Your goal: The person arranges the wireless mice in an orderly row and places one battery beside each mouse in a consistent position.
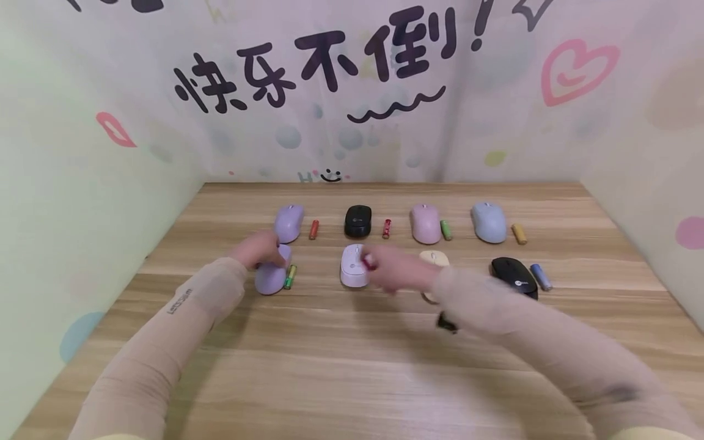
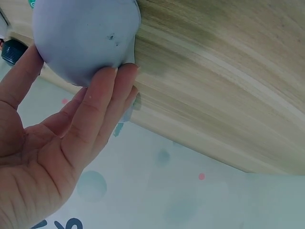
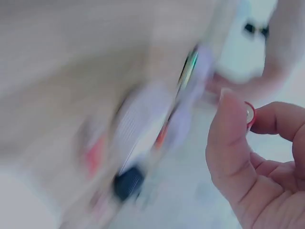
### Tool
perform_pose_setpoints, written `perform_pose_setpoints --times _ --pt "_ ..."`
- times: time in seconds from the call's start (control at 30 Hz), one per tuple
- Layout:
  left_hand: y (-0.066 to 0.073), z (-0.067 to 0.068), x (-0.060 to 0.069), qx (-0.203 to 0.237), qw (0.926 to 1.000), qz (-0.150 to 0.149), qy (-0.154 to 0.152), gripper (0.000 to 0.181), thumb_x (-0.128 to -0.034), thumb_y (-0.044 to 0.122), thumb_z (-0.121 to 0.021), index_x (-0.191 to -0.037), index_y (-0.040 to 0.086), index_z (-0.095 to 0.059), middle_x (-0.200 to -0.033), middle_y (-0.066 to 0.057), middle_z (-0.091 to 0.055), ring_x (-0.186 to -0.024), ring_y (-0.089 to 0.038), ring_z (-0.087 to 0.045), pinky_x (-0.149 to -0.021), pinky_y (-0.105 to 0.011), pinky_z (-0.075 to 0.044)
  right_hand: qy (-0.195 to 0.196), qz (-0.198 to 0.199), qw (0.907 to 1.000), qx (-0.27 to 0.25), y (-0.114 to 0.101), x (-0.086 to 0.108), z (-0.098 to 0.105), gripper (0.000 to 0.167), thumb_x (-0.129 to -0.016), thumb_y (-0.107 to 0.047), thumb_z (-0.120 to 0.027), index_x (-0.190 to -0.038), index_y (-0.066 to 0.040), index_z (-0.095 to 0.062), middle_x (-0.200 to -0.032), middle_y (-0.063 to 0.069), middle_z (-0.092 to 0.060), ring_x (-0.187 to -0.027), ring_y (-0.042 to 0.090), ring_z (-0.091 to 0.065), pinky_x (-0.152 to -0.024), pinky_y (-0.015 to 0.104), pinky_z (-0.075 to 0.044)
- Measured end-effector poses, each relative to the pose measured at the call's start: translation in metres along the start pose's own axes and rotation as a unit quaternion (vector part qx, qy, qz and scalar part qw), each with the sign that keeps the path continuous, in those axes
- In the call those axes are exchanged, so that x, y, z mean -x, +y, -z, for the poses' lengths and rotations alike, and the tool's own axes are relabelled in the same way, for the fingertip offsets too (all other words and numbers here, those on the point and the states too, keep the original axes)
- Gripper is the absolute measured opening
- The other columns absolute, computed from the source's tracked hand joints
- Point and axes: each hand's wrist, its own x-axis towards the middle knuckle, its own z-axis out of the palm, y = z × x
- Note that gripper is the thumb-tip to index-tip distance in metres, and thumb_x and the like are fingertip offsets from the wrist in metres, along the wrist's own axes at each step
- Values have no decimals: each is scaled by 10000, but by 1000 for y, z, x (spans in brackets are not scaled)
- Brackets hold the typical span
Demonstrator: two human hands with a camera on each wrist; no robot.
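At the front left of the table, my left hand grips the far end of a purple computer mouse. In the left wrist view, the thumb and fingers lie on either side of this mouse. A green-and-yellow battery lies just right of it. My right hand, blurred, is over the right side of a pale lilac mouse. Between thumb and finger it pinches a small red battery, seen end-on in the right wrist view; whether the hand touches the lilac mouse I cannot tell.
Behind are a purple mouse, black mouse, pink mouse and blue mouse, with batteries beside them. A cream mouse is partly hidden by the right arm. Farther right lie another black mouse and blue battery.
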Motion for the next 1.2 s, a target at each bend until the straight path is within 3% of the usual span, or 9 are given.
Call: perform_pose_setpoints --times 0.17,0.27,0.37,0.6,0.73,1.0,1.2 --pt "-5 0 3 36 10000 12 59 463 -801 150 -671 -1126 -119 -480 -1089 -250 -541 -901 -293 -543 -661 -356 -489 277 -665 9955 -617 74 30 50 380 -826 20 -487 -1191 65 -392 -748 113 -526 -532 145 -539 -530 288 -515" --pt "-5 1 5 95 9999 51 55 484 -807 152 -668 -1153 -122 -468 -1125 -266 -531 -945 -314 -546 -704 -389 -498 274 -1019 9924 -635 107 44 61 402 -840 1 -481 -1207 100 -352 -698 109 -531 -545 141 -561 -553 302 -526" --pt "-5 1 5 118 9999 66 31 474 -809 148 -664 -1148 -119 -469 -1125 -267 -531 -956 -324 -546 -728 -414 -502 255 -1319 9901 -415 124 53 60 401 -845 -16 -497 -1198 114 -359 -690 107 -550 -544 133 -580 -551 302 -530" --pt "-6 1 3 91 9999 92 4 472 -811 165 -665 -1144 -105 -467 -1118 -253 -528 -942 -307 -537 -723 -400 -497 98 -1604 9869 -156 135 48 49 410 -840 -29 -498 -1182 156 -371 -694 108 -552 -544 136 -599 -534 296 -531" --pt "-7 1 3 81 9999 106 -10 471 -810 169 -669 -1140 -103 -473 -1107 -246 -532 -923 -297 -536 -698 -374 -489 34 -1695 9855 47 136 42 42 347 -837 -59 -505 -1117 121 -409 -698 94 -532 -531 133 -587 -521 276 -519" --pt "-5 0 1 123 9999 104 -56 454 -815 163 -661 -1136 -98 -473 -1101 -242 -530 -913 -294 -531 -680 -360 -482 27 -1847 9828 -16 141 40 40 181 -829 -56 -492 -970 49 -449 -725 104 -531 -537 153 -589 -520 285 -519" --pt "-4 -1 -1 144 9999 55 -60 457 -815 158 -659 -1139 -104 -473 -1109 -250 -531 -928 -303 -537 -713 -392 -495 16 -1977 9802 -66 142 40 40 241 -839 -68 -491 -1029 64 -423 -750 117 -526 -541 169 -594 -524 294 -522"
